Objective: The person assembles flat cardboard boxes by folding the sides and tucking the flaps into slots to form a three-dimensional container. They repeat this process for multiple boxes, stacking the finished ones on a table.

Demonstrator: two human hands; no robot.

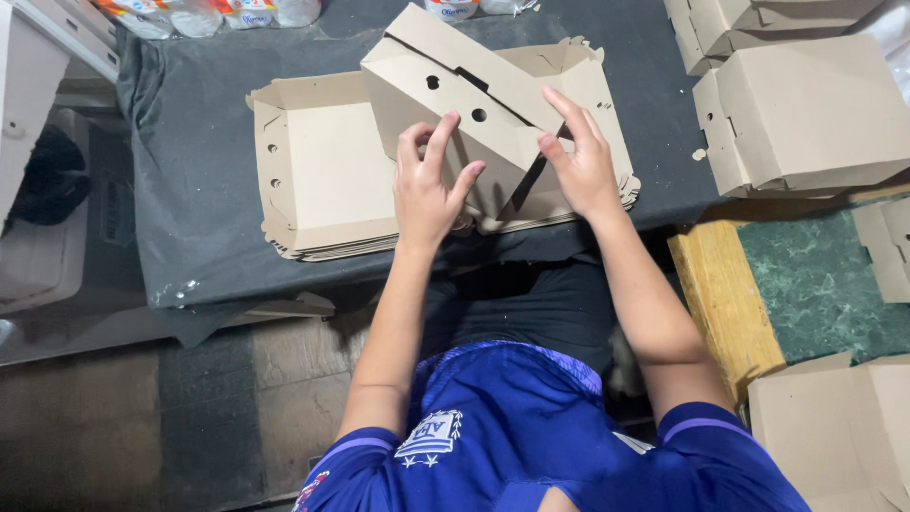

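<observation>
**Two hands fold a cardboard box at a dark bench**

Nearest, blue sleeves are cut off by the bottom edge. The left hand [427, 190], fingers spread, presses flat on the half-folded cardboard box [464, 118]; the right hand [580, 161], fingers loosely spread, holds its flap at 3 o'clock. The box stands tilted on a stack of flat blanks [322, 171] near the front edge of the bench [190, 190]. Bare cloth lies at 9 o'clock. Finished boxes [806, 114] crowd 2 o'clock, partly cropped. Bottles [204, 14] at 11 o'clock are cut off.
</observation>
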